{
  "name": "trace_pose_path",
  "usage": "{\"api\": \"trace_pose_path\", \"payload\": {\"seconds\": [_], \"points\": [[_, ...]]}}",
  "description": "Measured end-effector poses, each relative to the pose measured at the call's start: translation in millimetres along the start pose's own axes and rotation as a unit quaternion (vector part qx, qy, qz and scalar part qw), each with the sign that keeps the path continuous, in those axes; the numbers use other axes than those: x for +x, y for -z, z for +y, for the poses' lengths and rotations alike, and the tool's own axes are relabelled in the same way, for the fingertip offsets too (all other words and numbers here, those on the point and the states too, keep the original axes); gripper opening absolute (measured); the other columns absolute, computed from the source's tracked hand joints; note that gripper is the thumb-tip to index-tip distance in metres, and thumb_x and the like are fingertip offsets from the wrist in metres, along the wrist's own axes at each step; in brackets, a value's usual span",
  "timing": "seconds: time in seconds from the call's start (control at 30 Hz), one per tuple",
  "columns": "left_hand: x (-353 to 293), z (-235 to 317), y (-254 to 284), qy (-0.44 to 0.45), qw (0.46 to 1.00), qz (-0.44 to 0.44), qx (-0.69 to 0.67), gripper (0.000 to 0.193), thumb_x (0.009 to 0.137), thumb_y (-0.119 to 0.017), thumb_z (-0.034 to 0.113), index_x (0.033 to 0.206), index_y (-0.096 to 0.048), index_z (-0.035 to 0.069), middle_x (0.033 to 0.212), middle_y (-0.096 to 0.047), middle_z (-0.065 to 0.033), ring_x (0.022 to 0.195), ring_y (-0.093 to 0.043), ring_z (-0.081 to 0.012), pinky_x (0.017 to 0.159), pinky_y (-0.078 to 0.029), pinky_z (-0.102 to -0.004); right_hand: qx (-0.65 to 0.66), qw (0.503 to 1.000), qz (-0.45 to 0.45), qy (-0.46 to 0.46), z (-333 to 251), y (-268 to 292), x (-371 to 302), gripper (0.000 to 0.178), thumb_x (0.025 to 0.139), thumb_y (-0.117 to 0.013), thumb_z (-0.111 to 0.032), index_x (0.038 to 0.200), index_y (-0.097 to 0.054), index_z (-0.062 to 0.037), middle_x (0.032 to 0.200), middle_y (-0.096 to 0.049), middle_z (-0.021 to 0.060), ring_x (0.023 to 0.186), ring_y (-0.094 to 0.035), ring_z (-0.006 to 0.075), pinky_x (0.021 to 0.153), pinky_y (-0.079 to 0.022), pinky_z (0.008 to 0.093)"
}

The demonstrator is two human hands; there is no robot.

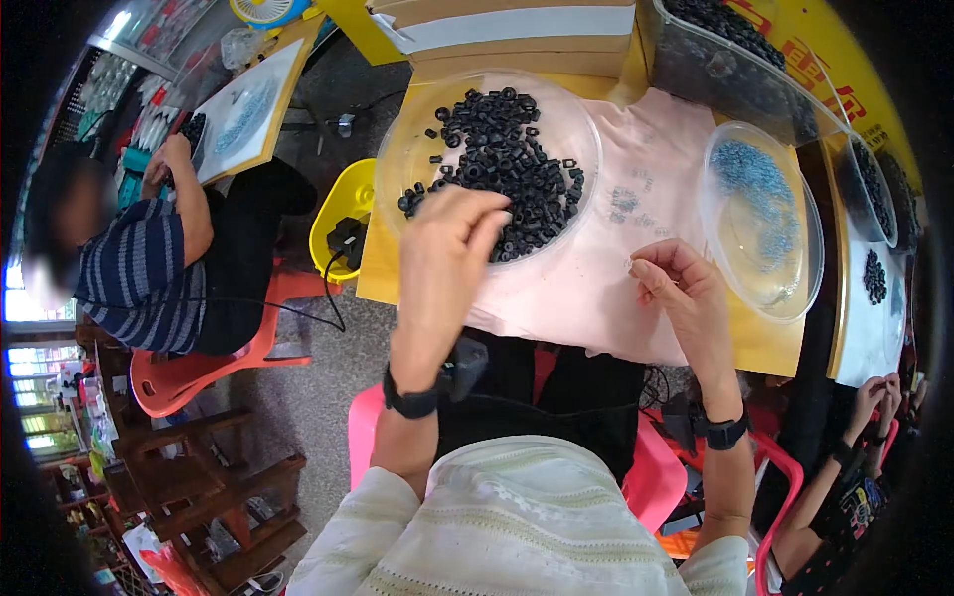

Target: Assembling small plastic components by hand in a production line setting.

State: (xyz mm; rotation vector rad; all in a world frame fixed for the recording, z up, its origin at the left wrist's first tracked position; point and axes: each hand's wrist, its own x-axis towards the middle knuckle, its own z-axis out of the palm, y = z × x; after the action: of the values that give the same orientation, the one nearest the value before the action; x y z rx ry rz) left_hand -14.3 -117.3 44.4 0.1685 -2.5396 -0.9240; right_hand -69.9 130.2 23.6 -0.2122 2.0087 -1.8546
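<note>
My left hand (pixel 447 253) reaches over a pile of small black ring-shaped parts (pixel 512 149) in a shallow, clear round tray (pixel 395 149). Its thumb and fingers come together at the pile's near edge; whatever is between them is hidden. To its right, my right hand (pixel 681 288) is raised above the pink cloth (pixel 556 303). Thumb and forefinger pinch there, and something tiny may show at the tips, too small to name. A clear plastic dish (pixel 717 233) with tiny blue pieces (pixel 760 189) lies beside my right hand.
Behind the tray stands a cardboard box (pixel 517 40). A clear bin (pixel 735 74) of black parts is at the back right. Small dark bits (pixel 624 204) lie on the cloth. A yellow bucket (pixel 323 223) hangs left. Co-workers sit at left (pixel 149 258) and right (pixel 835 507).
</note>
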Motion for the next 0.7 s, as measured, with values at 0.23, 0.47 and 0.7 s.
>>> {"api": "trace_pose_path", "payload": {"seconds": [0.23,0.47,0.7], "points": [[6,-26,-3,0.010,0.999,-0.043,0.010,0.022,0.077,-0.071,0.004,0.099,-0.069,0.001,0.094,-0.065,-0.0146,0.094,-0.058,-0.0346,0.084,-0.046,-0.0407,-0.016,1.000,0.006,0.005,24,-1,2,0.010,0.092,-0.065,-0.009,0.096,-0.065,0.0010,0.073,-0.059,-0.0035,0.062,-0.050,0.0024,0.056,-0.041,0.0177],[1,-29,-10,0.040,0.999,-0.033,0.005,0.020,0.076,-0.072,0.005,0.095,-0.067,0.000,0.093,-0.065,-0.0150,0.091,-0.058,-0.0345,0.082,-0.045,-0.0405,-0.037,0.999,0.019,0.024,24,-2,0,0.010,0.092,-0.066,-0.011,0.096,-0.065,-0.0018,0.070,-0.056,-0.0052,0.058,-0.046,0.0012,0.053,-0.037,0.0168],[5,-27,-8,0.012,1.000,-0.025,0.004,0.017,0.076,-0.070,0.002,0.093,-0.066,0.000,0.092,-0.066,-0.0142,0.090,-0.057,-0.0324,0.082,-0.046,-0.0393,-0.051,0.997,0.028,0.041,23,-4,-2,0.011,0.091,-0.065,-0.010,0.094,-0.065,0.0006,0.070,-0.059,-0.0027,0.060,-0.049,0.0031,0.054,-0.040,0.0187]]}}
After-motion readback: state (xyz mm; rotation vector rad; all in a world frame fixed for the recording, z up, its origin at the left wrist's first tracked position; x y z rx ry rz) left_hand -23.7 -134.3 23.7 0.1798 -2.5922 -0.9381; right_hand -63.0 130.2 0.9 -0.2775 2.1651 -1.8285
